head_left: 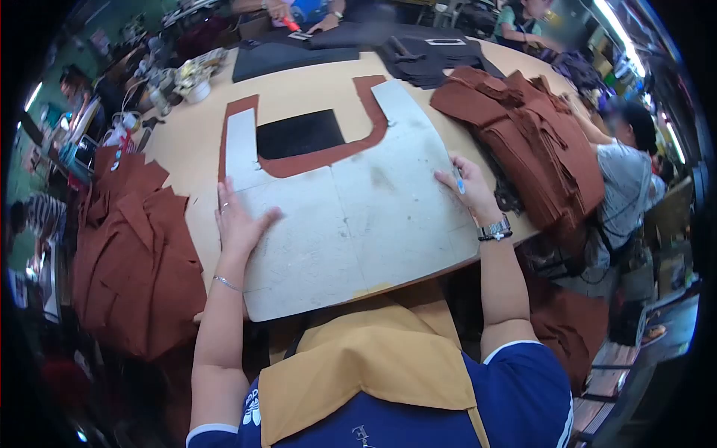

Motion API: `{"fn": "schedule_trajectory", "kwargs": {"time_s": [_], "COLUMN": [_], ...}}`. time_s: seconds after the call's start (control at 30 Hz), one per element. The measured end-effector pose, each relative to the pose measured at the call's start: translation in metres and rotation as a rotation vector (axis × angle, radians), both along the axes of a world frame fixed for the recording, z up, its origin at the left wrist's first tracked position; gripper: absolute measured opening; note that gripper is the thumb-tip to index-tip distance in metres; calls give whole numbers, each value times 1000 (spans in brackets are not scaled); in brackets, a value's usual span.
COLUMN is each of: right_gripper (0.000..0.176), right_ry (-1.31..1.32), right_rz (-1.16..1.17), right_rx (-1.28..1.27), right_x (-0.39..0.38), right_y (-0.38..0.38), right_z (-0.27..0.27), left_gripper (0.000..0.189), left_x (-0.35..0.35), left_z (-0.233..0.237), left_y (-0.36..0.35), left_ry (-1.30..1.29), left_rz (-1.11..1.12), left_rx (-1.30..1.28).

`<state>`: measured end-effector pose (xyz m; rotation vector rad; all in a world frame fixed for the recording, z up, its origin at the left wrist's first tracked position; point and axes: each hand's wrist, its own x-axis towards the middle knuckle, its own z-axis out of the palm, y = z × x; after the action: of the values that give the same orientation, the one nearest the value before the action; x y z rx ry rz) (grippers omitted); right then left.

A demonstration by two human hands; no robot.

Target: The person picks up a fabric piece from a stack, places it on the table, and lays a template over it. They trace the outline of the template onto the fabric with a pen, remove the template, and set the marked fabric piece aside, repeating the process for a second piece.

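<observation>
A large pale cutting template [351, 216] with a U-shaped neck cut-out lies in front of me, its near edge close to my apron. Brown fabric [328, 158] shows from under it along the cut-out and the two upper arms. My left hand [243, 220] rests at the template's left edge, thumb spread away from the fingers on its surface. At the right edge is my right hand [472, 190], with a blue-and-white pen [458, 181] between its fingers and the thumb side touching the template. A black piece [302, 134] shows inside the cut-out.
Brown fabric pieces lie in a stack [530, 142] on the right and hang in a heap [134, 254] at the left. Dark fabric [441, 56] is spread on the far side of the table [187, 142]. Co-workers sit at the far side and right.
</observation>
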<state>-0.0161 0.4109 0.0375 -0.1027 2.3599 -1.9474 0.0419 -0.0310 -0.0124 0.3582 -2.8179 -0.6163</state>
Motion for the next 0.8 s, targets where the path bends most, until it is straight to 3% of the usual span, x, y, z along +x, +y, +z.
{"fn": "schedule_trajectory", "kwargs": {"time_s": [0.03,0.13,0.23,0.27,0.37,0.4,0.5,0.53,0.6,0.67,0.7,0.73,0.8], "right_gripper": [35,28,31,32,38,43,48,49,52,50,49,48,45], "right_ry": [64,477,457,446,478,487,1053,1028,975,837,773,751,677], "right_rz": [41,-154,-421,-473,-641,-711,-953,-893,-760,-527,-397,-276,-91], "right_rx": [-39,271,235,134,0,77,789,775,738,608,538,487,461], "right_x": [4,20,23,16,2,-1,-3,-3,3,-4,-9,-14,-13], "right_y": [1,25,75,102,167,189,185,169,110,57,29,4,-40], "right_z": [7,49,71,69,65,61,60,61,57,35,22,8,-12], "left_gripper": [100,93,92,94,94,90,78,59,45,37,29,31,30], "left_x": [-6,-17,-14,-7,-1,-1,-1,-3,-12,-27,-36,-48,-40], "left_z": [-12,-39,-35,-21,3,3,3,2,-4,-10,-18,-25,5], "left_y": [-9,-34,-33,-19,-12,-11,-14,-17,-21,-17,-19,-29,-35], "left_ry": [41,192,163,108,-172,-134,-71,29,23,108,261,281,400], "left_rz": [15,-11,-3,140,356,370,327,286,214,201,159,188,183], "left_rx": [79,382,175,-27,-214,-209,-139,-103,-38,311,310,479,1114]}}
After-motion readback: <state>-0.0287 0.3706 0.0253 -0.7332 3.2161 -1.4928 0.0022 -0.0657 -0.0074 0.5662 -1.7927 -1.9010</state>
